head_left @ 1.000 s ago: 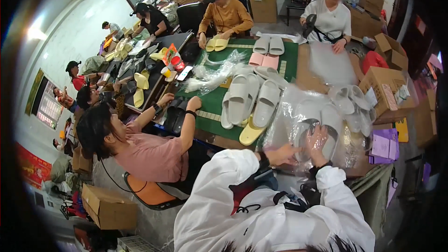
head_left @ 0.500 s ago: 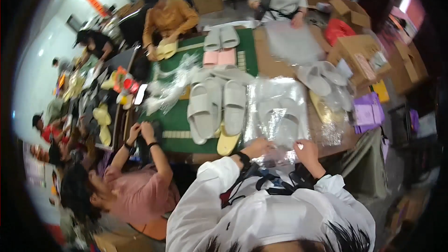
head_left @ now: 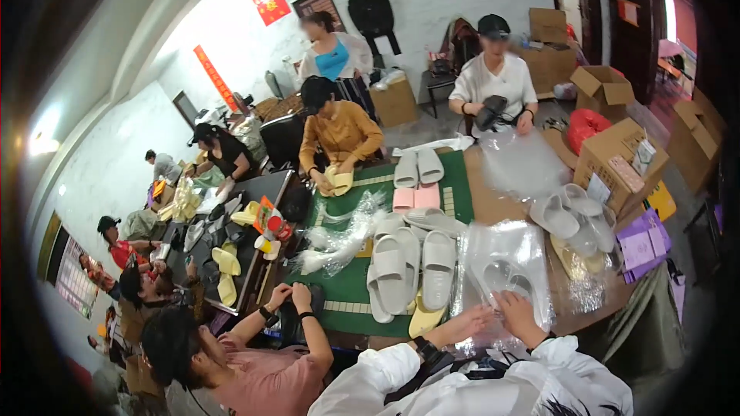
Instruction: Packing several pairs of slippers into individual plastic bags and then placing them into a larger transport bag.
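Note:
In front of me lies a clear plastic bag [head_left: 482, 250] with a pair of light grey slippers [head_left: 515, 271] inside, blurred by the shiny film. My left hand [head_left: 468, 323] pinches the bag's near edge, its fingertips pointing right. Close beside it, my right hand [head_left: 519, 317] is bent over the same near end, fingers closed on the film near the slippers. The exact grip of the right fingertips is partly hidden. Left of the bag rest several loose grey slippers [head_left: 438, 262], with a yellow slipper [head_left: 426, 316] partly under them.
Bagged grey slippers [head_left: 555, 216] lie to the right, before a cardboard box [head_left: 617, 158] and purple packets [head_left: 646, 245]. Crumpled clear film [head_left: 339, 239] covers part of the green mat [head_left: 370, 276]. Co-workers sit at the left and far sides; one handles yellow slippers [head_left: 337, 180].
The view has tilted upward, showing more of the room. My hands have come closer together at the bag's near end, the right one moving inward over the film.

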The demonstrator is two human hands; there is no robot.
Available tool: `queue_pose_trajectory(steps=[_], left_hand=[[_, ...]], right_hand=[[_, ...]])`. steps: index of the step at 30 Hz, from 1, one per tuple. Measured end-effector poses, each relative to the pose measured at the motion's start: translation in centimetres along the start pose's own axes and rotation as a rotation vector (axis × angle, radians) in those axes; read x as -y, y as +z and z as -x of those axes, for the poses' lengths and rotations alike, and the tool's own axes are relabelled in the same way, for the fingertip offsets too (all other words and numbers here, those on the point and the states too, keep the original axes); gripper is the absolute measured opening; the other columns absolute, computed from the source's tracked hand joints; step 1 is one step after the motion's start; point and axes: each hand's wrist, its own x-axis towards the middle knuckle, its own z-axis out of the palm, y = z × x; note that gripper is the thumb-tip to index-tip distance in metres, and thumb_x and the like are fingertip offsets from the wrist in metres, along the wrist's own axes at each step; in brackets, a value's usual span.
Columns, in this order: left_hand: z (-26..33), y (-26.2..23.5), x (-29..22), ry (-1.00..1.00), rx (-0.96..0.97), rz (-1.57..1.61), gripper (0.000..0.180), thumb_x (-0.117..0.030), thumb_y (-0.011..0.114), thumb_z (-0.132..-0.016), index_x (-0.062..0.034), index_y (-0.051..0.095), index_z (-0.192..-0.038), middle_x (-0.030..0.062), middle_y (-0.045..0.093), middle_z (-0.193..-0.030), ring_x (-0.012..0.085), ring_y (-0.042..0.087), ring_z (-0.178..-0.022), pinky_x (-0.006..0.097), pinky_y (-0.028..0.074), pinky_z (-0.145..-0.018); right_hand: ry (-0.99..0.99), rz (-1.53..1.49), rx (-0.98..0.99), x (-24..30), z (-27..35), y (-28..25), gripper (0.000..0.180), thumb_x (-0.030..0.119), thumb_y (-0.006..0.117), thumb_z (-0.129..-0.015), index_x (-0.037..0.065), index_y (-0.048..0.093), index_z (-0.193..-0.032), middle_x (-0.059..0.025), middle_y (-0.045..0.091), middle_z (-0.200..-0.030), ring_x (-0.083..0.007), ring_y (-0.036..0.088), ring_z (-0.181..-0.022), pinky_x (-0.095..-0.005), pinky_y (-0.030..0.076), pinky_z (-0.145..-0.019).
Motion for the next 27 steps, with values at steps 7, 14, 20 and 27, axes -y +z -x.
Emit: queue_pose_trajectory(steps=[7, 14, 20, 27], left_hand=[[15.5, 16.7, -10.7, 0.999, -0.051, -1.433, 0.033, -0.015, 0.042, -0.092, -0.0016, 0.044, -0.123, 0.0147, 0.052, -0.113, 0.0251, 0.052, -0.098, 0.034, 0.041, -0.087], [26.7, 5.2, -12.5, 0.946, 0.361, -1.766, 0.050, -0.040, 0.042, -0.089, 0.0042, 0.049, -0.112, 0.0197, 0.047, -0.118, 0.0307, 0.044, -0.112, 0.037, 0.037, -0.091], [30.3, -38.5, -17.3, -0.475, -1.694, -3.037, 0.026, -0.029, 0.048, -0.085, -0.0059, 0.060, -0.086, 0.0108, 0.061, -0.080, 0.0306, 0.054, -0.088, 0.036, 0.047, -0.074], [22.7, -23.6, -17.5, -1.712, -1.507, -3.811, 0.006, 0.003, 0.053, -0.076, -0.0019, 0.052, -0.074, 0.0024, 0.048, -0.070, 0.0128, 0.049, -0.070, 0.022, 0.042, -0.067]], right_hand=[[0.028, -0.171, -0.227, -1.6, -3.3, -4.3, 0.053, -0.004, 0.057, -0.056, 0.005, 0.051, -0.108, -0.0159, 0.056, -0.099, -0.0337, 0.052, -0.093, -0.0412, 0.042, -0.077], [-0.081, -0.207, -0.305, -1.4, -6.4, -6.4, 0.048, -0.006, 0.053, -0.062, 0.003, 0.051, -0.109, -0.0192, 0.055, -0.100, -0.0382, 0.052, -0.092, -0.0426, 0.042, -0.079], [-0.336, -0.366, -0.324, 2.4, -10.8, -4.0, 0.047, -0.007, 0.051, -0.061, 0.000, 0.052, -0.108, -0.0215, 0.056, -0.098, -0.0400, 0.051, -0.092, -0.0440, 0.041, -0.080], [-0.226, -0.359, -0.343, 1.0, -10.4, -4.3, 0.053, -0.011, 0.046, -0.058, -0.002, 0.051, -0.110, -0.0218, 0.055, -0.104, -0.0398, 0.052, -0.098, -0.0415, 0.040, -0.087]])
